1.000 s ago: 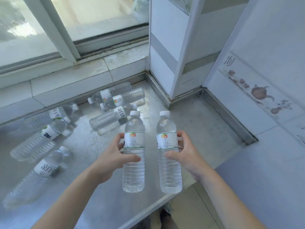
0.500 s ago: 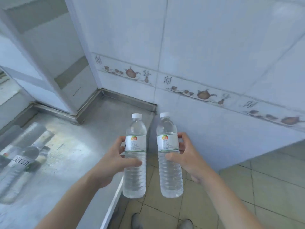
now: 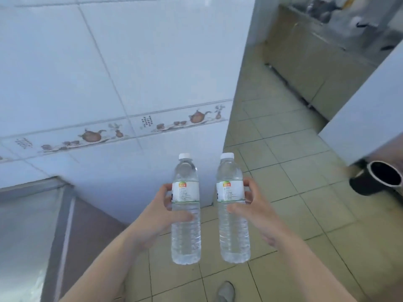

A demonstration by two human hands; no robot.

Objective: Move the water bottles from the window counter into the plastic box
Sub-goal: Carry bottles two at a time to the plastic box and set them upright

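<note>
I hold two clear water bottles upright in front of me, above the tiled floor. My left hand (image 3: 159,216) grips the left bottle (image 3: 185,232) around its middle, just under the white label. My right hand (image 3: 256,212) grips the right bottle (image 3: 234,234) the same way. Both bottles have white caps and are full. Only the corner of the steel window counter (image 3: 24,225) shows, at the lower left. No plastic box is in view.
A white tiled wall (image 3: 130,73) with a teapot border stands straight ahead and ends at a corner. Beige floor tiles (image 3: 305,192) open to the right toward steel cabinets (image 3: 309,62). A black round container (image 3: 379,180) sits at the right edge. My shoe (image 3: 225,292) shows below.
My view has swung right, away from the counter. The bottles lying on the counter have left the frame, and open floor with cabinets has come into view. Both hands keep their bottles.
</note>
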